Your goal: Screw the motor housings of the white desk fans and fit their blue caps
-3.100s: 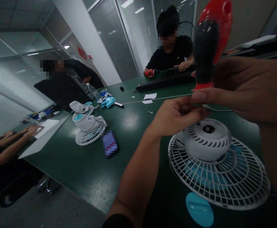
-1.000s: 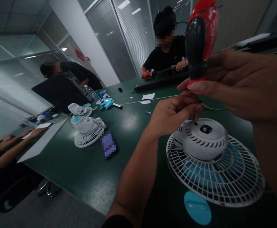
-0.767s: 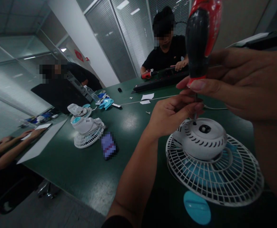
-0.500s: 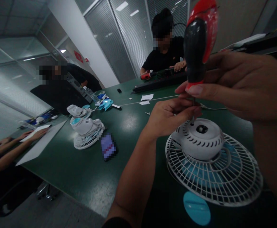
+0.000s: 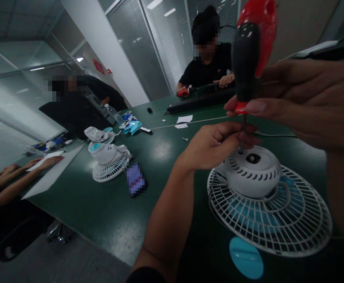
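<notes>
Green table (image 5: 164, 157): dark, glossy top, all the action at its right.
Right hand (image 5: 304, 104): gripping the red-and-black driver (image 5: 247, 59) low on its handle, tool nearly upright.
Left hand (image 5: 207, 147): pinching around the shank (image 5: 244, 121), just above the fan (image 5: 260, 190); whether it also has a screw, can't tell.
Cyan piece (image 5: 246, 257): lying loose on the table, just beside the cage (image 5: 300, 236).
Fan: cage down on the table, white housing (image 5: 253, 179) up, driver tip at a small hole beside the central opening.
Progress: mid-screw, I'd judge; housing sits in place, this one looks unfinished, and in or out is anyone's guess.
Second fan (image 5: 108, 157): also cage down, well apart, no hand on it.
Papers (image 5: 185, 119): too small to read.
Co-worker (image 5: 211, 68): across the table, beside a red tool (image 5: 183, 92).
Wall sign (image 5: 99, 67): red, illegible.
Brands: none readable, driver and fan included.
</notes>
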The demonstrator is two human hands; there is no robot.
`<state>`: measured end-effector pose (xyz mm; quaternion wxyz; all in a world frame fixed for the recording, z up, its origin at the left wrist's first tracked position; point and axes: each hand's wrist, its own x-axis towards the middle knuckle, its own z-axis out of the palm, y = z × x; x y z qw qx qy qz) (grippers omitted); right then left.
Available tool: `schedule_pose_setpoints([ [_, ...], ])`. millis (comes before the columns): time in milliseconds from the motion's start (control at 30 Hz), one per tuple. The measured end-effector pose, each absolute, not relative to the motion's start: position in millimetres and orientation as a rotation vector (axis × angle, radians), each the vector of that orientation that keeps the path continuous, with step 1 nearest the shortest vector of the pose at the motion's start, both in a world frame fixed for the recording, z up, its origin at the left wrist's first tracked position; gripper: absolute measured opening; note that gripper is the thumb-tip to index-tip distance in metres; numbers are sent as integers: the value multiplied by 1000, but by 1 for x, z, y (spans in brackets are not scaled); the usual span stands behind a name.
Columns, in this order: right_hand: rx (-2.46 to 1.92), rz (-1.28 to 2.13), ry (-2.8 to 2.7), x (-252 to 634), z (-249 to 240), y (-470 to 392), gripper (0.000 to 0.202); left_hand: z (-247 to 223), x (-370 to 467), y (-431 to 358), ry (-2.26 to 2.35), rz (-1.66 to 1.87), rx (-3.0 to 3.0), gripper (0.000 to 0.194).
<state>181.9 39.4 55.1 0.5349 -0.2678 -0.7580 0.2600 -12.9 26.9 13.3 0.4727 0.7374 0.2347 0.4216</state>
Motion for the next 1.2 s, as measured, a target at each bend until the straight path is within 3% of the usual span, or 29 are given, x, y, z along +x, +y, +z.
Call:
schedule_pose_setpoints([
  [100,-735,651,-1659,175,55,38,49,15,-5,23,666,1115,1693,47],
  [333,-687,708,-1636,154,52,38,54,12,-1,27,741,1272,1695,41],
  [467,-608,697,-1781,156,51,36,50,9,-5,30,729,1228,1762,42],
  [700,-524,996,-1708,165,61,33,26,8,-8,29,661,1127,1750,42],
  [800,-555,883,-1718,164,60,36,22,8,-10,31,605,1083,1715,42],
  [933,-633,736,-1711,163,57,41,35,9,-8,31,578,1054,1675,38],
  [1033,-716,684,-1677,162,58,40,43,10,-4,30,671,1154,1627,36],
  [1200,-670,765,-1561,159,60,34,38,11,1,29,770,1347,1550,42],
])
